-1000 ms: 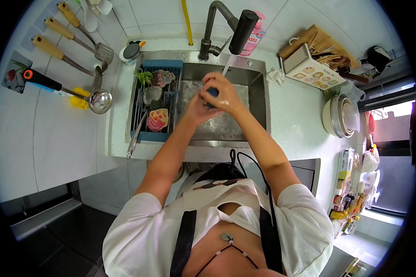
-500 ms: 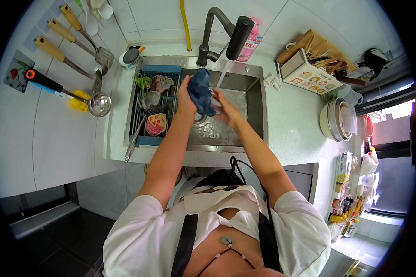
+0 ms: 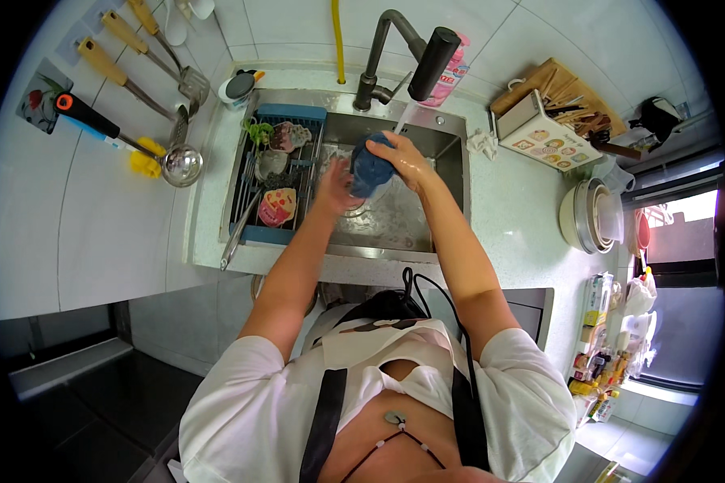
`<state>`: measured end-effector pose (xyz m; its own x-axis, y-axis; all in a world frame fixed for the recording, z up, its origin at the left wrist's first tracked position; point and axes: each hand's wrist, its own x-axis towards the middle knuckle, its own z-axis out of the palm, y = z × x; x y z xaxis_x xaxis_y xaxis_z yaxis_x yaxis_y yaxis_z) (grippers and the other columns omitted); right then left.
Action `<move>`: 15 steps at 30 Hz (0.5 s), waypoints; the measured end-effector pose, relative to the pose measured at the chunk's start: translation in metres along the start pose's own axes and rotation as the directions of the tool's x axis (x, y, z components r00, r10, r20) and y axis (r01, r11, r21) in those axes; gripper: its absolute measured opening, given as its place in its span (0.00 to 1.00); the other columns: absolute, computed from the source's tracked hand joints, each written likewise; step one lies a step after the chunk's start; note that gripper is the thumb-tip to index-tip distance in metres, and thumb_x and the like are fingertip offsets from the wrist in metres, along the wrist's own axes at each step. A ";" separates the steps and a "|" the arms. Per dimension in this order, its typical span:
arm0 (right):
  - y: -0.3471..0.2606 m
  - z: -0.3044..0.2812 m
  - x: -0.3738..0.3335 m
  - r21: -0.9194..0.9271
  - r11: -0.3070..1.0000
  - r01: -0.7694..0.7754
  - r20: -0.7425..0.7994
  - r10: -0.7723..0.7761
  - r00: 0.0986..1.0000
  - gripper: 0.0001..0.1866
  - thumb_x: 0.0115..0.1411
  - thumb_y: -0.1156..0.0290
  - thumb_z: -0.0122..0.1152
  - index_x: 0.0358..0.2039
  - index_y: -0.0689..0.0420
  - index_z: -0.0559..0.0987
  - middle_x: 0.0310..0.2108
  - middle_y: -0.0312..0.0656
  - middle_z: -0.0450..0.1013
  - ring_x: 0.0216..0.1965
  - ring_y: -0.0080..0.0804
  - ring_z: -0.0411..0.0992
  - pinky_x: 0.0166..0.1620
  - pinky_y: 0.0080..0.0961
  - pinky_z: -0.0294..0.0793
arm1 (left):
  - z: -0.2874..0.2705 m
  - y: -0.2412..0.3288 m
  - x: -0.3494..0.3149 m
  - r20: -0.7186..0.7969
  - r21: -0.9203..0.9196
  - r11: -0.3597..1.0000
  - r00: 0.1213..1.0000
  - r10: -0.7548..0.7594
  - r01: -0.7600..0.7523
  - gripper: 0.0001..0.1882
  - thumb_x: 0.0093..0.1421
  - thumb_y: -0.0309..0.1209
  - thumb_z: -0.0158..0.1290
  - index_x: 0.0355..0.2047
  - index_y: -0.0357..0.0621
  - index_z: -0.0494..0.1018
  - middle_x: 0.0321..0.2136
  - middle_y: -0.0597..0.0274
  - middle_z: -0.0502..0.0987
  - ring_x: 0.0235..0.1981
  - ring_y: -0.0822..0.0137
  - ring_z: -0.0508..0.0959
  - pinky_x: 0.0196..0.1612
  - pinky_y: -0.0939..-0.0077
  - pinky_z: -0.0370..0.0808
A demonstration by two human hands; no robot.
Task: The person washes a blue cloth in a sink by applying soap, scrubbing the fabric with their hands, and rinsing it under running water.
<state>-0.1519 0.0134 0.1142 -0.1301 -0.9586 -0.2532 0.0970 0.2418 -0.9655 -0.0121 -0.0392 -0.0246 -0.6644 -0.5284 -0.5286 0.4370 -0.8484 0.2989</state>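
Note:
Over the metal sink (image 3: 395, 233), my right hand (image 3: 409, 163) grips a wet, crumpled blue cloth (image 3: 370, 171), its thumb lying across the top. Close against the cloth's left side is my left hand (image 3: 334, 189); motion smears its fingers, so their hold cannot be made out. A stream of water falls from the dark faucet (image 3: 435, 64) just behind the right hand and cloth. To the left, a blue-edged drying rack (image 3: 274, 234) sits across the sink, carrying a pink patterned sponge (image 3: 277, 207), a mesh scrubber, greens and a long metal handle.
Ladles and spatulas (image 3: 129, 80) hang on the left wall. A pink soap bottle (image 3: 449, 76) stands behind the faucet. On the right counter are a crumpled white cloth (image 3: 482, 143), a chopstick box (image 3: 544, 133) and stacked bowls (image 3: 580, 217).
The blue cloth has shifted right and down and is bunched more tightly. My right hand has closed on it from the right; the left hand has moved lower, off its earlier grip.

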 end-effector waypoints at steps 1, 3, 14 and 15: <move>-0.004 -0.004 0.002 0.015 1.000 -0.020 0.040 0.019 0.999 0.13 0.49 0.64 0.59 0.32 0.60 0.73 0.27 0.36 0.70 0.29 0.21 0.68 0.33 0.17 0.67 | 0.007 -0.008 -0.003 0.141 -0.087 0.993 0.988 -0.064 0.077 0.29 0.53 0.56 0.40 0.49 0.53 0.61 0.53 0.58 0.59 0.51 0.52 0.61 0.49 0.37 0.51; -0.008 -0.013 0.005 0.022 0.999 -0.034 0.059 0.033 0.998 0.14 0.48 0.65 0.60 0.32 0.60 0.73 0.27 0.37 0.70 0.29 0.21 0.68 0.33 0.18 0.67 | 0.023 -0.016 -0.013 0.419 -0.223 0.941 0.896 -0.143 0.255 0.32 0.52 0.60 0.38 0.50 0.52 0.61 0.52 0.56 0.60 0.51 0.50 0.62 0.50 0.38 0.52; 0.018 0.006 -0.018 -0.612 0.718 0.331 -0.408 -0.645 0.646 0.13 0.45 0.71 0.57 0.34 0.54 0.75 0.36 0.46 0.70 0.38 0.39 0.69 0.42 0.29 0.66 | 0.049 0.001 0.005 0.243 -0.060 0.984 0.954 0.176 -0.167 0.23 0.53 0.54 0.44 0.39 0.50 0.66 0.35 0.58 0.71 0.39 0.62 0.72 0.40 0.62 0.70; 0.022 0.023 -0.025 -0.673 0.637 0.376 -0.364 -0.728 0.582 0.12 0.45 0.70 0.58 0.33 0.54 0.75 0.35 0.46 0.70 0.39 0.40 0.69 0.42 0.29 0.66 | 0.053 -0.001 0.008 0.197 -0.026 0.983 0.963 0.184 -0.183 0.21 0.53 0.53 0.45 0.36 0.49 0.67 0.32 0.60 0.72 0.36 0.64 0.73 0.39 0.65 0.71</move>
<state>-0.1243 0.0392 0.1009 -0.5049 -0.6790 0.5329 -0.6509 -0.1059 -0.7517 -0.0500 -0.0444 0.0133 -0.6785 -0.6717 -0.2973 0.5666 -0.7362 0.3701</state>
